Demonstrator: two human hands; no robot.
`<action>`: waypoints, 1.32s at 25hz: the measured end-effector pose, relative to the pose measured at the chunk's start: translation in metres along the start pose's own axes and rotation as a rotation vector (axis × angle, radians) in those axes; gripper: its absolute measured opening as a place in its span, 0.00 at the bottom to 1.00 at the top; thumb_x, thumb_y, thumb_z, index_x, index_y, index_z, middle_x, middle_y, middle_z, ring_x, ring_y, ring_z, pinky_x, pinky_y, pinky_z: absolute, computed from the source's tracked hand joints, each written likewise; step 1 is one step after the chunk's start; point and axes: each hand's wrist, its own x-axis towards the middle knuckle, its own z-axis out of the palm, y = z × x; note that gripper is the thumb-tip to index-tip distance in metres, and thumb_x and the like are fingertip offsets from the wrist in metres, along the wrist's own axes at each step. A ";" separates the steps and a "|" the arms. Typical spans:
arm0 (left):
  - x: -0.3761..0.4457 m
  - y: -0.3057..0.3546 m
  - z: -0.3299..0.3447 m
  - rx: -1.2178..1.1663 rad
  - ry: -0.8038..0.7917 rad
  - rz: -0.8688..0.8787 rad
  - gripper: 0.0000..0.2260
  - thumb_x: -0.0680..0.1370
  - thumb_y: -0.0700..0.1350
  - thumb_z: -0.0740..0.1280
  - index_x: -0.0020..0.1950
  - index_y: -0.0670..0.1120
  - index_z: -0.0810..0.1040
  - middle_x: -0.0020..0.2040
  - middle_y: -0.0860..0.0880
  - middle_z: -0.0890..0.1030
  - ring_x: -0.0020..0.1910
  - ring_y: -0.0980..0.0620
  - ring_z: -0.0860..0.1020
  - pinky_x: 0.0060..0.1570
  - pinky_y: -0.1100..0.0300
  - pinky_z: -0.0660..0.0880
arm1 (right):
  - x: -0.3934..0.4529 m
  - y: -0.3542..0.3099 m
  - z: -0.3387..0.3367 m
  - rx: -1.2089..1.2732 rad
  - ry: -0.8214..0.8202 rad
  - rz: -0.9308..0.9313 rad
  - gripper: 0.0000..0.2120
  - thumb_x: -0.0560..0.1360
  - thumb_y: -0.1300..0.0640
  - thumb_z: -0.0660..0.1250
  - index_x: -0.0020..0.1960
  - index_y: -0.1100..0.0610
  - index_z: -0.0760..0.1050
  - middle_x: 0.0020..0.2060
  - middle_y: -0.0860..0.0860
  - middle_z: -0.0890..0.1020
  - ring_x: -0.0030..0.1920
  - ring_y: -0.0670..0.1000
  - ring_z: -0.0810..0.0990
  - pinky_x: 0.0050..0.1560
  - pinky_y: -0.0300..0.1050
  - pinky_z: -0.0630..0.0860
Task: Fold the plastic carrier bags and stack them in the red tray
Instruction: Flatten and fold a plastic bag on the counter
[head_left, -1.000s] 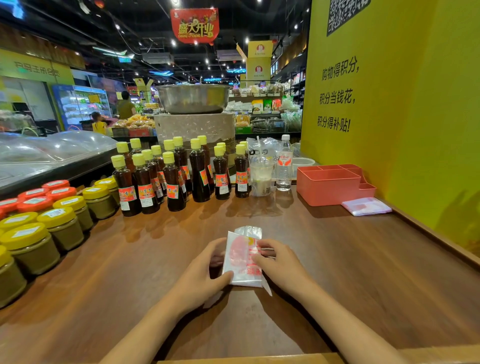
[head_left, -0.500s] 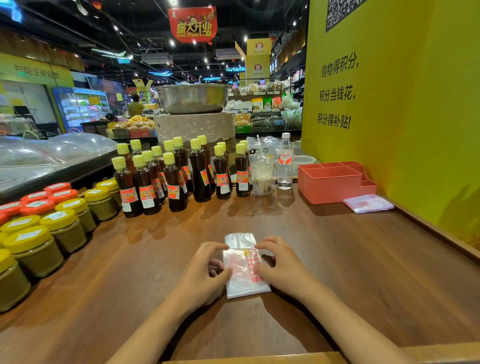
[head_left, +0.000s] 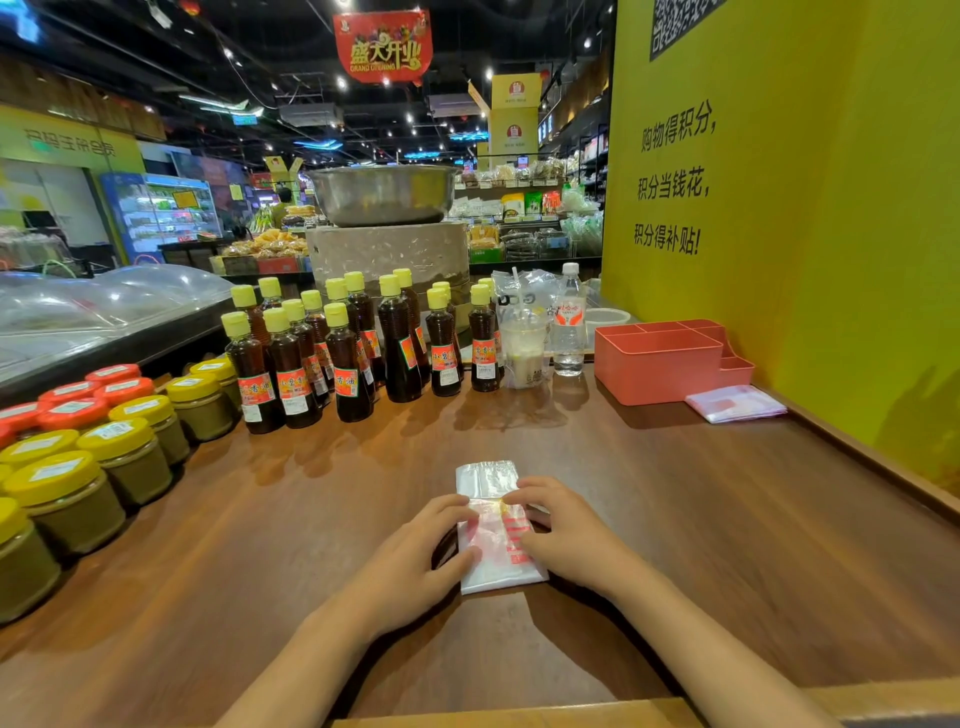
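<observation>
1. The wooden counter (head_left: 701, 545) is carrying all items; a raised wooden lip is running along its right side against the yellow wall (head_left: 831, 208), which is showing black Chinese characters and part of a QR code.
2. A red banner (head_left: 383, 47) is hanging overhead, reading "GRAND OPENING" under larger Chinese characters.
3. A steel basin (head_left: 382, 195) is sitting on a stone block (head_left: 387, 249) behind the counter.
4. Dark sauce bottles (head_left: 343, 353) with yellow caps and orange labels are standing in rows at the counter's far edge; jars (head_left: 98, 457) with yellow and red lids are lining the left side.
5. The red tray (head_left: 662, 364) is sitting at far right, near the wall, with a stack of folded bags (head_left: 735, 402) just beside it on the counter.
6. A lidded drink cup (head_left: 524, 348) and a water bottle (head_left: 569, 325) are standing between the sauce bottles and the tray.
7. The carrier bag (head_left: 493, 540), folded to a narrow strip with red print, is lying flat at centre, well apart from the tray; bare wood is lying open between them.
8. The left hand (head_left: 410, 561) is pinching the bag's left edge with thumb and curled fingers.
9. The right hand (head_left: 566, 535) is gripping the bag's right edge, fingers curled over it.
</observation>
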 end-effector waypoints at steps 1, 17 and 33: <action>0.000 0.001 -0.001 0.014 -0.011 -0.005 0.21 0.82 0.59 0.60 0.74 0.60 0.66 0.76 0.64 0.60 0.71 0.64 0.64 0.69 0.66 0.63 | 0.000 -0.001 -0.001 0.032 -0.007 0.006 0.21 0.78 0.62 0.67 0.70 0.54 0.75 0.70 0.44 0.68 0.66 0.43 0.73 0.52 0.23 0.71; 0.009 0.004 0.001 0.365 -0.208 -0.003 0.25 0.85 0.59 0.45 0.82 0.57 0.47 0.81 0.59 0.47 0.79 0.63 0.46 0.78 0.59 0.45 | -0.013 -0.013 0.005 -0.719 -0.272 -0.081 0.27 0.86 0.46 0.42 0.83 0.51 0.44 0.82 0.46 0.45 0.80 0.43 0.43 0.80 0.53 0.39; 0.000 -0.001 -0.003 0.168 -0.050 0.021 0.37 0.75 0.75 0.54 0.79 0.57 0.62 0.78 0.59 0.63 0.75 0.61 0.61 0.74 0.57 0.58 | -0.011 0.001 -0.019 -0.183 -0.152 -0.010 0.29 0.79 0.69 0.55 0.68 0.40 0.75 0.65 0.40 0.73 0.62 0.42 0.71 0.53 0.27 0.67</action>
